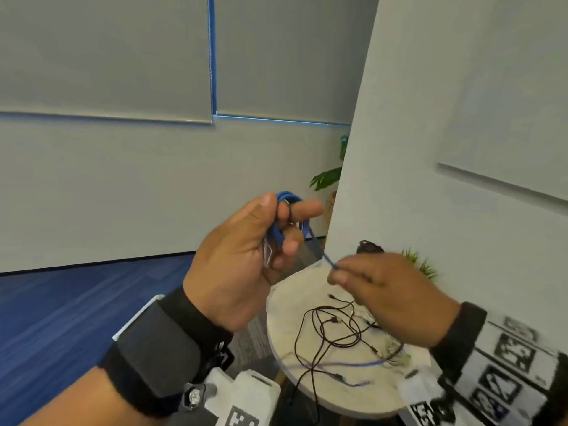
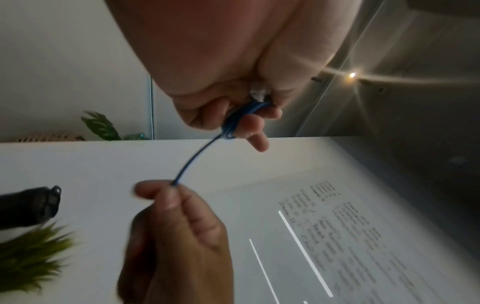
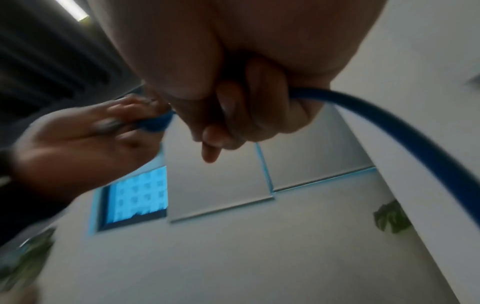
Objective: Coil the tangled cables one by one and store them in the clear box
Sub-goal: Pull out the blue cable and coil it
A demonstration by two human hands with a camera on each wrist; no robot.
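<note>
Left hand (image 1: 242,256) grips a nearly finished coil of thin blue cable (image 1: 284,216), held above the round pale bench (image 1: 347,392); right hand (image 1: 390,296) pinches its free tail. Tangled black and purple cables (image 1: 335,336) lie uncoiled on the bench. No clear box is visible.

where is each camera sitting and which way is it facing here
Head: on the head, facing forward and down at both hands, forearms and the round table.
Left wrist: along the left hand towards the wall.
Right wrist: along the right hand, tilted up at the window blinds.
All three share the blue cable held by both hands.
</note>
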